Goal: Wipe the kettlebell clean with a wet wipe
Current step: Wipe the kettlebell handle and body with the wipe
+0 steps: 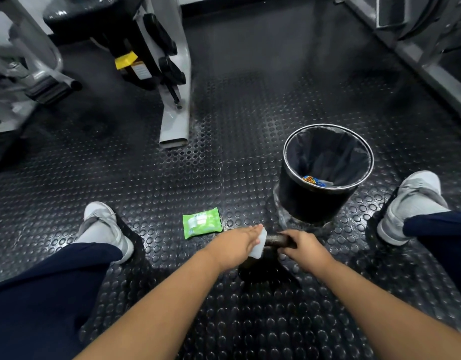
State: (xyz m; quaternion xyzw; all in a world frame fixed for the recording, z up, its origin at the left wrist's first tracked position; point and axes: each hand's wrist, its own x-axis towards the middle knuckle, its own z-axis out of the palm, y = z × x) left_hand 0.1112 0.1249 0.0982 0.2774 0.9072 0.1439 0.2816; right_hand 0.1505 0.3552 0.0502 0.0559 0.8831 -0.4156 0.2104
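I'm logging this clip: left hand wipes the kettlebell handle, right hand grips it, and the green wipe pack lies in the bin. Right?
Not quite: the head view shows the green wipe pack on the floor, left of the bin. The rest holds.

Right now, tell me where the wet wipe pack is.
Head view: the wet wipe pack lies on the floor just beyond the left hand, between the left shoe and the bin.
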